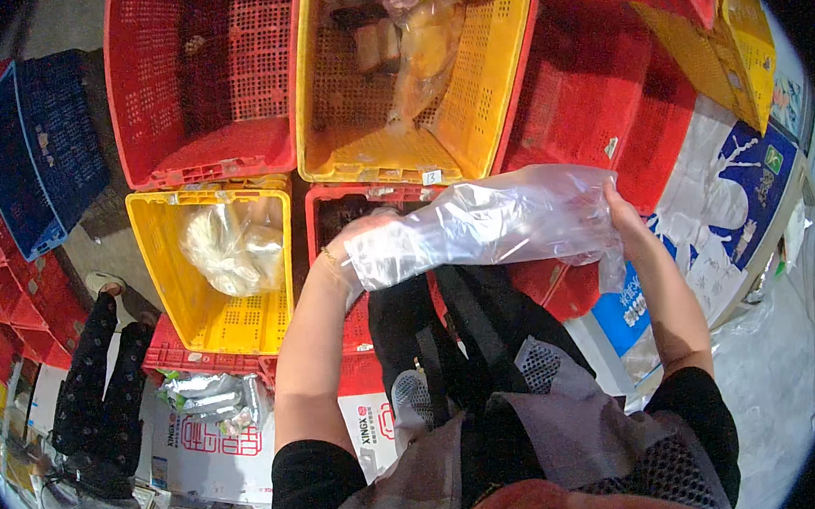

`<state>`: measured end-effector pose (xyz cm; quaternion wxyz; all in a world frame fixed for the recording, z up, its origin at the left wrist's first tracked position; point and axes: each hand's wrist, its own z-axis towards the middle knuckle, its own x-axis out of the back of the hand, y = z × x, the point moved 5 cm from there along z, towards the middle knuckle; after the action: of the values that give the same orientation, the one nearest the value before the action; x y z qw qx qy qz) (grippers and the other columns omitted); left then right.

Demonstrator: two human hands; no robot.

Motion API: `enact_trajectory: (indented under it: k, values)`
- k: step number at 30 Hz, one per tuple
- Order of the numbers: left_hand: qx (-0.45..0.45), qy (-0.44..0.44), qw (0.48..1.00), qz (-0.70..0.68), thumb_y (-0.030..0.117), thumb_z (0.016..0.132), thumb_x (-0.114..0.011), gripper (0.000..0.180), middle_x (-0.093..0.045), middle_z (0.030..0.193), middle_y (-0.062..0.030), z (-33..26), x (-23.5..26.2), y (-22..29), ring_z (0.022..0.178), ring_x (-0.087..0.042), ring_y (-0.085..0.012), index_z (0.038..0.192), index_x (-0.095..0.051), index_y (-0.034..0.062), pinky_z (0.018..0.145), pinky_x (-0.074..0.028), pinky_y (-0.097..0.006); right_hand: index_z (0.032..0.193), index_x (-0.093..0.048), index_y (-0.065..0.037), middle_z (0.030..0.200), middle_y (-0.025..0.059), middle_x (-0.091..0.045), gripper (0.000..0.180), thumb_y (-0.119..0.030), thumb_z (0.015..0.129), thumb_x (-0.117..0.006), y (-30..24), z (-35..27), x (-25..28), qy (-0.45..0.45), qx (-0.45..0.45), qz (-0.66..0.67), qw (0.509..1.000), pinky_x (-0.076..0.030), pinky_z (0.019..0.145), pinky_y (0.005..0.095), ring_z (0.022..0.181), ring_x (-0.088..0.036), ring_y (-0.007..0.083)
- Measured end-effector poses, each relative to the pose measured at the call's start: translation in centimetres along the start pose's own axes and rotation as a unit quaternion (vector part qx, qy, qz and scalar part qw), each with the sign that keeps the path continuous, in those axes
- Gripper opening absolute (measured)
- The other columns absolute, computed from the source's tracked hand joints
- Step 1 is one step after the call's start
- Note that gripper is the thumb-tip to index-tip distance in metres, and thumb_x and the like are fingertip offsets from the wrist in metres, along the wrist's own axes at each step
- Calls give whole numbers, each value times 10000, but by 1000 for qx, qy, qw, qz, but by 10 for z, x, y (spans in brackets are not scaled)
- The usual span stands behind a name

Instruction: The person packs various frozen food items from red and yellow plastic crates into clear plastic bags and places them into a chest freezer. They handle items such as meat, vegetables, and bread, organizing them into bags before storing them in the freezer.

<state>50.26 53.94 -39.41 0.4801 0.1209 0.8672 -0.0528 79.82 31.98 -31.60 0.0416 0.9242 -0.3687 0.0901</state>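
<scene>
A clear plastic bag (512, 215) stretches sideways between my two hands, crumpled and shiny, in front of my body. My left hand (355, 240) is at the bag's left end, its fingers mostly hidden by the film. At the other end, my right hand (616, 212) grips the bag's edge, and a loose corner hangs below it. Nothing shows inside the bag. Beyond it stands a large yellow crate (359, 161), holding a clear bag of yellowish goods (431, 41) and small brown blocks (376, 46).
A red crate (207, 161) stands at the far left, with a small yellow crate (224, 331) holding a whitish bagged bundle (236, 251) nearer me. Red crates (598, 89) lie to the right beside blue-and-white packaging (629, 316). Another person (98, 402) is at the left, near a blue crate (40, 152).
</scene>
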Motion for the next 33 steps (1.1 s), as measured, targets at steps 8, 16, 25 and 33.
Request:
enact_trajectory:
  k: [8,16,25,33]
  values:
    - [100,12,994,-52,48,645,-739,529,-588,995,-82,-15,4,-30,909,-585,-192,1116,-502,15,834,-461,-307,1256,-472,-142,1152,67,-557,546,-537,895,-363,9,-4,-22,-130,-95,-216,963,-485,783,351,971,-557,190]
    - [212,149,962,90,151,752,-706,478,-579,1035,-92,-21,30,-70,814,-578,-119,1135,-489,-33,754,-474,-238,1209,-522,-96,1100,76,-578,525,-490,865,-484,-1,31,-13,-49,-30,-303,951,-458,806,333,949,-561,195]
    - [164,313,933,74,362,822,-624,428,-609,944,-95,-45,26,-70,865,-580,-151,1057,-559,9,728,-494,-279,1082,-606,-44,897,100,-635,404,-354,835,-527,-11,57,6,-54,145,-401,903,-468,735,308,832,-594,187]
    - [-41,203,971,117,70,739,-712,132,-663,802,-50,-49,-11,-72,707,-612,-104,849,-648,37,663,-495,-236,1314,-345,-74,1258,181,-423,789,-378,681,-705,-64,-20,-85,252,410,-692,538,-303,960,491,1164,-405,345]
